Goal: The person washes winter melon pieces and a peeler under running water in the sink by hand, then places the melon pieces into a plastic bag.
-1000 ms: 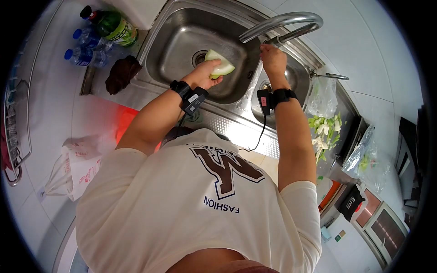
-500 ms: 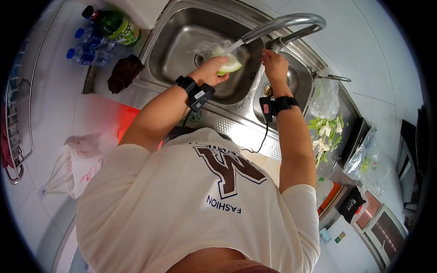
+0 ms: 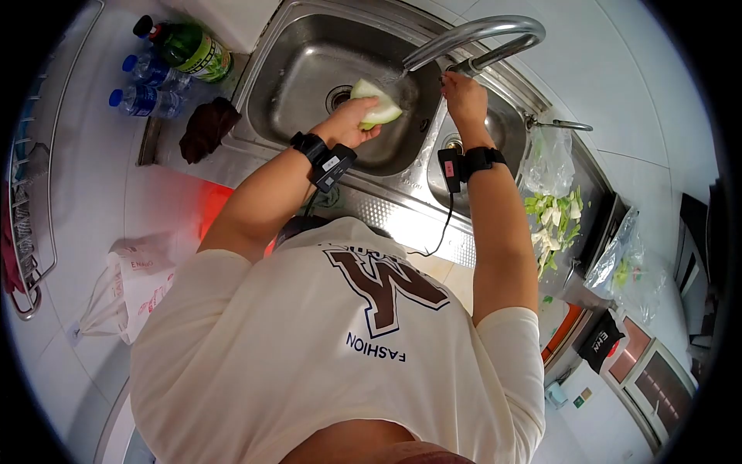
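Observation:
A pale wedge of melon or gourd (image 3: 379, 108), with whitish flesh and a green edge, is held in my left hand (image 3: 348, 121) over the large left basin of the steel sink (image 3: 287, 116). Its fingers are wrapped round the near end of the wedge. My right hand (image 3: 466, 100) is closed at the base of the curved tap (image 3: 498, 29), its fingertips on the small tap handle, which they mostly hide. A few drops show below the spout, above the wedge. Each wrist carries a black strap with a small box.
Left of the sink stand a green bottle (image 3: 197, 52), two blue-capped water bottles (image 3: 158, 103) and a dark cloth (image 3: 209, 130). On the right counter lie a clear plastic bag (image 3: 550, 158) and cut green and white vegetable pieces (image 3: 553, 220). A white bag (image 3: 139, 286) hangs lower left.
The water stream from the spout has dwindled to a few drops. My left hand has moved the wedge slightly left and turned it, showing more pale flesh. My right hand stays at the tap.

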`<state>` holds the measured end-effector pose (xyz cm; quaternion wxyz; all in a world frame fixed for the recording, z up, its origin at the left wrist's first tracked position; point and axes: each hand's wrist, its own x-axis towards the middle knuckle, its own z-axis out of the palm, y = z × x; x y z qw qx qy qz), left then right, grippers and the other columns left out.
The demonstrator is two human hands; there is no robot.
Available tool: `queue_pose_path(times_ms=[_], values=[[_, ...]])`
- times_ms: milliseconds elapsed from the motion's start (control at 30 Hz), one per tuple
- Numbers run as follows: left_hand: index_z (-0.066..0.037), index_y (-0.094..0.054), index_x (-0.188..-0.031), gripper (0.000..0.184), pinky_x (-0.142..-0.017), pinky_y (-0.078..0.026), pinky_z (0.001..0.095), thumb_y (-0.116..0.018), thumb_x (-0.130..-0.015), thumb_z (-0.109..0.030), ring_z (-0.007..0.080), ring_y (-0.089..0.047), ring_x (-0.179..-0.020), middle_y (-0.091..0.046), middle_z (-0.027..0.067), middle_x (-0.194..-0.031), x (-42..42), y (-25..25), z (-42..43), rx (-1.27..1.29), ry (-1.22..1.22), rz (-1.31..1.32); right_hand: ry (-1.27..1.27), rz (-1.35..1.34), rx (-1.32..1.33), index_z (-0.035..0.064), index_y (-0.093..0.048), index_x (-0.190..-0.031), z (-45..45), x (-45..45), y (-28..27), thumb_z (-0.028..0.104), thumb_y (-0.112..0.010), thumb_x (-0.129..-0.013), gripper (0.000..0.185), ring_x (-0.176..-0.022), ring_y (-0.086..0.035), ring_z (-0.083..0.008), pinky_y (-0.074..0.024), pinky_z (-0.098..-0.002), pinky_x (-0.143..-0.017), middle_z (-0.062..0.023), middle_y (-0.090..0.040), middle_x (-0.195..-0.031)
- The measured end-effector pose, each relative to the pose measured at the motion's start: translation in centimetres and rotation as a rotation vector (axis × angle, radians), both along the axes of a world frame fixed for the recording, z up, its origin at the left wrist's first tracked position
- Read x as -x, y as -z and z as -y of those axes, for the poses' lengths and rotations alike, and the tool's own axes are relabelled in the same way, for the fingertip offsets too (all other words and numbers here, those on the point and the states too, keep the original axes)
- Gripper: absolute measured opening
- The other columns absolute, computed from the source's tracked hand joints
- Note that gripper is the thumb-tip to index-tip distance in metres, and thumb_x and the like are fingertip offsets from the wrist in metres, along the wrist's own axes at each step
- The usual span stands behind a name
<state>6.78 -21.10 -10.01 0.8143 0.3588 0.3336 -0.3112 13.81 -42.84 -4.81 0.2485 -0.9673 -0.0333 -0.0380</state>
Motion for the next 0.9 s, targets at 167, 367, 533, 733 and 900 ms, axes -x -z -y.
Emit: queue_pose_path(times_ms=[167,367,533,733,900], values=[[-0.010,-0.053,-0.110,0.026,-0.070,-0.050,0.0314,-0.059,-0.089,-0.024,0.0189,-0.056,-0.092,-0.059,0.0070,-0.104,-0.2,0.1,0.0,-0.007,-0.001,-0.001,-0.006,0.009,-0.020,0.0127,-0.070,-0.093,0.1,0.0,0.2,0.026,-0.058,-0.084,0.020,-0.075,-0.064,-0.0346,-0.0504,-0.0410,-0.068,-0.0154,-0.066,-0.082],[-0.011,-0.053,-0.110,0.025,-0.069,-0.050,0.0314,-0.060,-0.088,-0.023,0.0187,-0.056,-0.092,-0.059,0.0066,-0.104,-0.4,-0.2,0.2,-0.020,-0.003,-0.004,-0.019,-0.017,-0.033,0.0115,-0.069,-0.097,0.2,0.1,0.7,0.022,-0.056,-0.085,0.022,-0.071,-0.065,-0.0237,-0.0507,-0.0336,-0.066,-0.0098,-0.068,-0.077],[-0.011,-0.053,-0.110,0.026,-0.071,-0.050,0.0323,-0.060,-0.088,-0.022,0.0189,-0.056,-0.093,-0.059,0.0065,-0.105,-0.8,-0.9,0.2,0.014,-0.008,-0.004,-0.041,0.020,0.012,0.0118,-0.069,-0.101,0.1,0.7,0.4,0.021,-0.055,-0.086,0.023,-0.067,-0.067,-0.0150,-0.0509,-0.0273,-0.063,-0.0057,-0.069,-0.072],[-0.010,-0.053,-0.111,0.027,-0.072,-0.050,0.0332,-0.061,-0.087,-0.021,0.0207,-0.056,-0.094,-0.058,0.0085,-0.107,-1.3,-2.7,0.4,0.049,-0.039,0.016,-0.024,-0.023,-0.111,0.0104,-0.070,-0.094,-0.1,1.3,-0.1,0.025,-0.055,-0.084,0.023,-0.073,-0.065,-0.0314,-0.0508,-0.0384,-0.069,-0.0126,-0.067,-0.080],[-0.007,-0.051,-0.113,0.030,-0.073,-0.050,0.0322,-0.060,-0.088,-0.021,0.0228,-0.057,-0.093,-0.058,0.0110,-0.108,-2.0,-5.0,0.5,0.079,-0.049,0.091,-0.038,0.068,-0.030,0.0116,-0.070,-0.093,0.6,1.3,1.8,0.026,-0.056,-0.084,0.022,-0.073,-0.064,-0.0325,-0.0511,-0.0390,-0.068,-0.0129,-0.067,-0.081]])
